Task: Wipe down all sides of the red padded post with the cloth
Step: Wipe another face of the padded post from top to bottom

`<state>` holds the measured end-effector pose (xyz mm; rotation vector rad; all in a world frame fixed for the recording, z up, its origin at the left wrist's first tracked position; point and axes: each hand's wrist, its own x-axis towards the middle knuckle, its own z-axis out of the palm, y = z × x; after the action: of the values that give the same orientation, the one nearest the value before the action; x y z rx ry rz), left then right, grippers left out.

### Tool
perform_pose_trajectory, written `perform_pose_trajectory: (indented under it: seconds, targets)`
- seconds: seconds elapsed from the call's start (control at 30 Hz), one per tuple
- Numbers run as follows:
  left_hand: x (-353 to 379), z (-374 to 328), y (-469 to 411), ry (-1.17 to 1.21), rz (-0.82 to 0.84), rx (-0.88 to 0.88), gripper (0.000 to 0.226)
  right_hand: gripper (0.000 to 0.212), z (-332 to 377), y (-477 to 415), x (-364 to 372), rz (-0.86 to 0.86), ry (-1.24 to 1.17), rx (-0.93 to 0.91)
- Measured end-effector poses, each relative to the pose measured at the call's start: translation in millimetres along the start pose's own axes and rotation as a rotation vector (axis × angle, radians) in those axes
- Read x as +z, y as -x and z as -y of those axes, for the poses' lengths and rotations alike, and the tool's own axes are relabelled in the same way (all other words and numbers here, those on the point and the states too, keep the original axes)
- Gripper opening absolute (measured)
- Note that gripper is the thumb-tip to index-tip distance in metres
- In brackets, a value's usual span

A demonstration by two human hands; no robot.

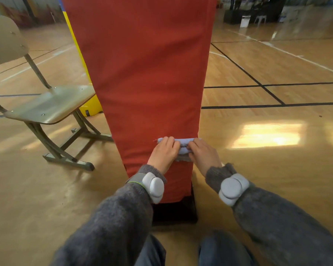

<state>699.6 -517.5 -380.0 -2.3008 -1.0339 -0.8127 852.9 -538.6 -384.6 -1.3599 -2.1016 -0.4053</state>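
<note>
The red padded post (146, 73) rises straight in front of me from a black base (181, 212) on the gym floor. A light blue cloth (184, 148) is pressed flat against the lower part of the side facing me. My left hand (164, 153) holds the cloth's left half, fingers curled over its top edge. My right hand (203, 154) grips the right half, close to the post's right edge. Both hands touch the cloth side by side. The post's other sides are hidden.
A wooden chair with a metal frame (52, 106) stands left of the post, almost touching it. A yellow padded object (90, 106) sits behind the chair. Wooden floor with black court lines (267, 93) spreads to the right. My knees (181, 250) are at the bottom.
</note>
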Motion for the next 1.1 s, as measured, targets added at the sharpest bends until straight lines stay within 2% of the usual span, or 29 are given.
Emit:
perform_pose_trajectory:
  seconds: [0.1, 0.17, 0.27, 0.37, 0.47, 0.53, 0.6, 0.67, 0.8, 1.0, 1.1]
  targets:
    - [0.5, -6.5, 19.1, 0.049, 0.122, -0.064, 0.036, 0.041, 12.6, 6.9, 8.6, 0.122, 0.028, -0.026]
    - [-4.0, -7.4, 26.1, 0.100, 0.165, -0.132, 0.047, 0.048, 20.5, 6.5, 11.3, 0.138, 0.018, -0.024]
    - [-15.7, 3.3, 25.8, 0.100, 0.099, -0.163, 0.044, 0.057, 28.8, -1.5, 12.1, 0.083, -0.010, -0.047]
    - [-25.1, 19.1, 18.4, 0.089, -0.016, -0.136, 0.020, 0.038, 32.4, -18.4, 1.8, -0.043, -0.029, -0.090]
    - [-37.8, 33.3, 6.3, 0.072, -0.137, -0.154, 0.015, 0.008, 38.3, -37.9, -11.4, -0.251, -0.020, -0.118]
    - [-51.3, 39.8, -4.1, 0.046, -0.266, -0.173, 0.016, 0.017, 45.3, -52.5, -21.3, -0.400, -0.044, -0.116]
    - [-60.4, 44.4, -11.9, -0.001, -0.387, -0.211, 0.019, 0.016, 51.4, -66.8, -27.9, -0.524, -0.066, -0.104]
    - [-60.2, 45.8, -12.3, 0.015, -0.439, -0.231, 0.020, 0.017, 54.2, -74.1, -26.8, -0.567, -0.049, -0.102]
    - [-43.2, 44.1, 8.2, 0.065, -0.403, -0.188, 0.015, 0.018, 51.5, -59.4, -4.7, -0.522, 0.013, -0.145]
    - [-9.6, 36.1, 51.8, -0.019, -0.069, -0.163, 0.010, 0.016, 46.2, -11.3, 45.2, -0.203, 0.076, -0.205]
    - [-6.7, 35.2, 61.0, -0.012, 0.047, -0.147, 0.017, 0.016, 54.0, -0.1, 60.1, -0.088, 0.095, -0.150]
